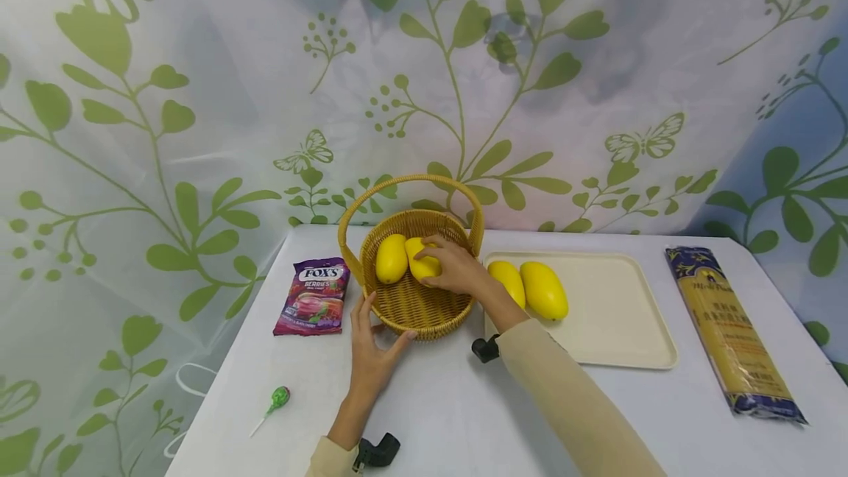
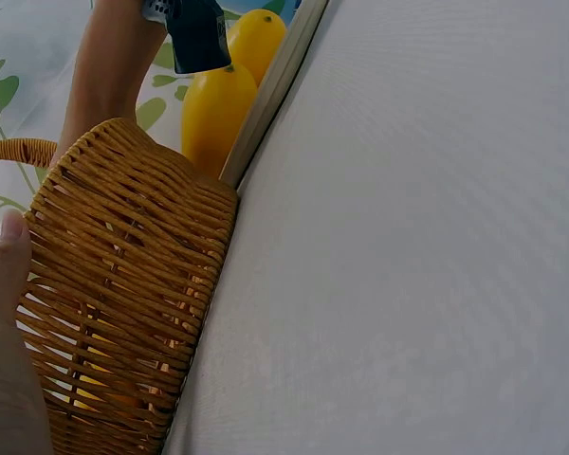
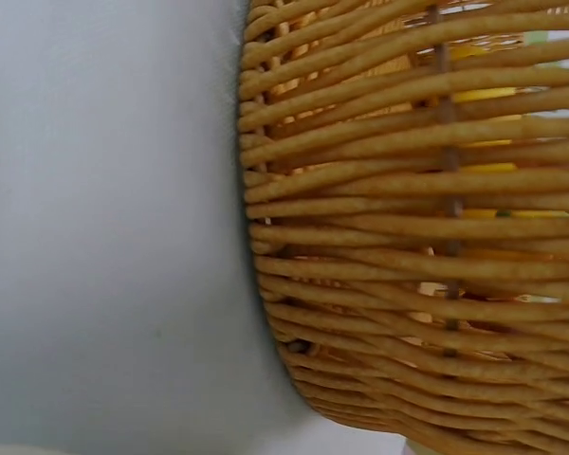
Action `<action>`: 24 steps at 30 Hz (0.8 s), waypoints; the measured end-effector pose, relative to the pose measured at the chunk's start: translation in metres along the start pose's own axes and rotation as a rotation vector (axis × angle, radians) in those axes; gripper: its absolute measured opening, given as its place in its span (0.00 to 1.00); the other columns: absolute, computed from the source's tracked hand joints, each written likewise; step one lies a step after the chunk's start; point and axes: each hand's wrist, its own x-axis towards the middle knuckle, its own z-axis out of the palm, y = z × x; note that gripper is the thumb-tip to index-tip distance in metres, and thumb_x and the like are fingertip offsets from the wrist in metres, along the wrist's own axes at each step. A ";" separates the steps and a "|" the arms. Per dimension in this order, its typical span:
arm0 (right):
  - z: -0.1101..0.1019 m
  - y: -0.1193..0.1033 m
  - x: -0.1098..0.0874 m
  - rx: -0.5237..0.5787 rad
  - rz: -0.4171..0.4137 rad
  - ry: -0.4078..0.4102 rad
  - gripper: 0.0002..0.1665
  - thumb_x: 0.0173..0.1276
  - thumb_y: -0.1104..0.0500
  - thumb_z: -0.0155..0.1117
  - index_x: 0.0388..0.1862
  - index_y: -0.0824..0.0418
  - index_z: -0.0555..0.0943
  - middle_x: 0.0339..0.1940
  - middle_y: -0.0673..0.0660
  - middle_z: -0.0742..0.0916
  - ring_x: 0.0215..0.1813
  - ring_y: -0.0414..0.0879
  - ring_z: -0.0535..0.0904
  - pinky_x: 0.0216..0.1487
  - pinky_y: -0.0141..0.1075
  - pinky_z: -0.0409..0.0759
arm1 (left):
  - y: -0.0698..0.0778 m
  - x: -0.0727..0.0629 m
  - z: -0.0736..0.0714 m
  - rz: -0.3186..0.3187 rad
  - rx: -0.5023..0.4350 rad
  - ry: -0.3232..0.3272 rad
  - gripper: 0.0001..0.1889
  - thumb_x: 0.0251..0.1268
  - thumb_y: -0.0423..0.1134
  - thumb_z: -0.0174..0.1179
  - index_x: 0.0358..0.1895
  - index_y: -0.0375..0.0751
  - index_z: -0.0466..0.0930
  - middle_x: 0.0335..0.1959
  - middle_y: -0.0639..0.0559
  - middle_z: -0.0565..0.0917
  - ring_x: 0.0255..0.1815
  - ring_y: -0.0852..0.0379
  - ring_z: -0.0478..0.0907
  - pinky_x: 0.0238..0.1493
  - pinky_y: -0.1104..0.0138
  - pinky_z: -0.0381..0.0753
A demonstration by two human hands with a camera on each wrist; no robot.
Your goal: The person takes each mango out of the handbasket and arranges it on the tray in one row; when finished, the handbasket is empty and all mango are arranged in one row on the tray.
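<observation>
A wicker basket (image 1: 424, 331) with a tall arched handle stands on the white table, one yellow mango (image 1: 391, 259) lying inside at the left. Reaching in from the right, my right hand (image 1: 453, 265) holds a second mango (image 1: 419, 260) by its upper right side. My left hand (image 1: 372, 355) rests against the basket's front left, thumb and fingers spread along the outside; in the left wrist view its thumb (image 2: 8, 270) touches the woven wall (image 2: 123, 256). Weave (image 3: 408, 218) fills much of the right wrist view, which hides the right hand.
Right of the basket, a cream tray (image 1: 609, 315) bears two more mangoes (image 1: 545, 291), one partly behind the right forearm. A noodle packet (image 1: 735, 333) lies at the far right. Left of the basket are a purple candy bag (image 1: 313, 299) and a green lollipop (image 1: 280, 397). A patterned curtain (image 1: 252, 131) hangs behind.
</observation>
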 end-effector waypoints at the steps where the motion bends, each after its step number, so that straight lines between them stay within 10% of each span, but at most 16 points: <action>1: -0.002 -0.001 -0.001 0.000 -0.004 0.002 0.26 0.61 0.50 0.73 0.58 0.53 0.82 0.71 0.58 0.71 0.67 0.57 0.72 0.66 0.50 0.74 | 0.001 0.000 0.000 -0.001 0.002 -0.001 0.50 0.52 0.47 0.75 0.76 0.47 0.54 0.76 0.41 0.54 0.71 0.41 0.62 0.47 0.51 0.81; 24: -0.057 -0.021 -0.065 0.015 -0.096 0.242 0.25 0.60 0.51 0.74 0.57 0.51 0.82 0.73 0.56 0.72 0.72 0.58 0.67 0.68 0.54 0.70 | 0.000 -0.001 0.001 0.021 -0.001 0.010 0.51 0.50 0.45 0.76 0.76 0.51 0.54 0.76 0.42 0.56 0.71 0.43 0.62 0.46 0.53 0.80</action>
